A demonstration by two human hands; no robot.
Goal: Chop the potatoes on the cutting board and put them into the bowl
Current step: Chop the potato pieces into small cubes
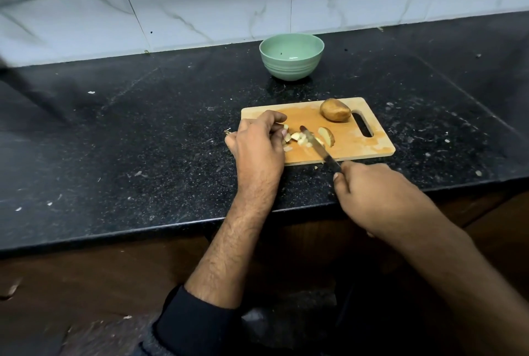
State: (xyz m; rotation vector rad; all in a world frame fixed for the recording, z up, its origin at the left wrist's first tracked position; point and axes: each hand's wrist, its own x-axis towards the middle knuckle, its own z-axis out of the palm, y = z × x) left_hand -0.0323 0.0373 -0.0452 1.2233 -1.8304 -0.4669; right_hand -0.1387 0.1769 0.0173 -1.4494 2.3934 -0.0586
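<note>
On the cutting board, your left hand pinches potato pieces just left of the knife. Right hand grips its handle; the blade runs diagonally.

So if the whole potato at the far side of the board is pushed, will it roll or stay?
The whole potato is rounded and uncut, with no flat face showing, so it would probably roll or wobble. It looks firm, not floppy. Its skin looks dry, so likely not slippery. The cutting board beneath is flat and gives it little to stop against.

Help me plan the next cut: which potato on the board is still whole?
The whole potato at the board's far edge beside the handle slot; the others are a cut wedge and small pieces.
</note>
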